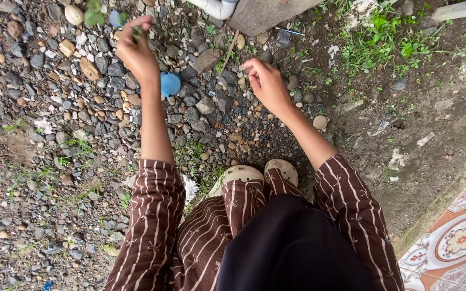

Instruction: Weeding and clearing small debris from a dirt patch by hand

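My left hand [134, 47] is raised over the gravel, its fingertips pinched on a small green weed sprig [138, 31]. My right hand [266, 81] hovers low over the stones [206, 105] near a thin brown stick [227, 51], fingers curled with thumb and forefinger close together; I cannot see anything held in it. Both arms wear brown striped sleeves. A blue round piece [170, 83] lies among the stones just right of my left wrist. My two beige shoes [244, 173] stand on the gravel below.
A grey concrete post [265, 13] and a white pipe [217, 6] stand at the top. Green weeds [384, 37] grow on bare soil at the right. A patterned tiled floor [459, 237] with a concrete edge is at the lower right. Sparse grass [76, 148] dots the gravel at left.
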